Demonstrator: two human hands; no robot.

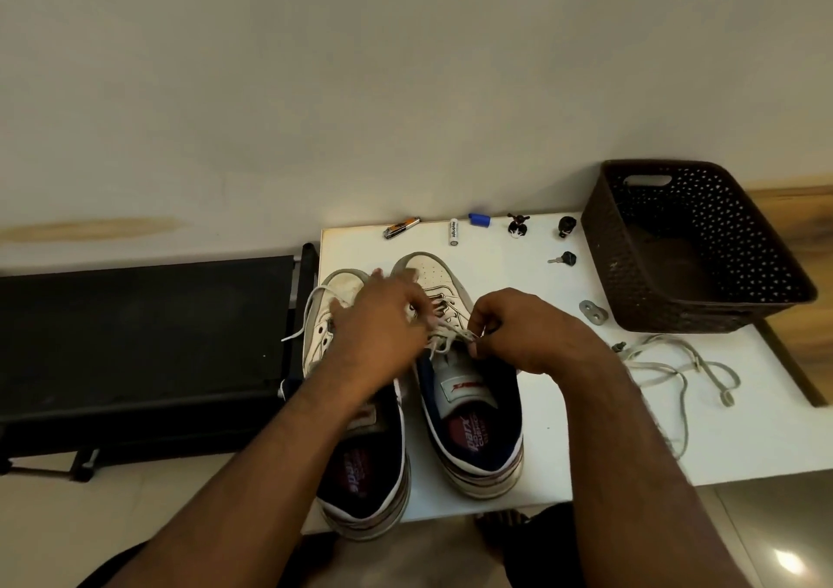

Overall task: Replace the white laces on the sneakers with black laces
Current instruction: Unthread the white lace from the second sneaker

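Both hands, left (383,317) and right (518,330), pinch the right sneaker's (469,398) white lace (446,339).

White table (563,443) with sneakers (469,389), brown basket (694,245), loose white lace (676,366), battery (453,232).

The right sneaker's insole (471,436) reads "parx" (smaller lines blurred); battery (453,231) lettering unreadable.

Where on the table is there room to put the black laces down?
Bare table lies near the front edge, between the right sneaker and the loose lace. It's crowded by the hands, and small things line the back edge beside the basket.
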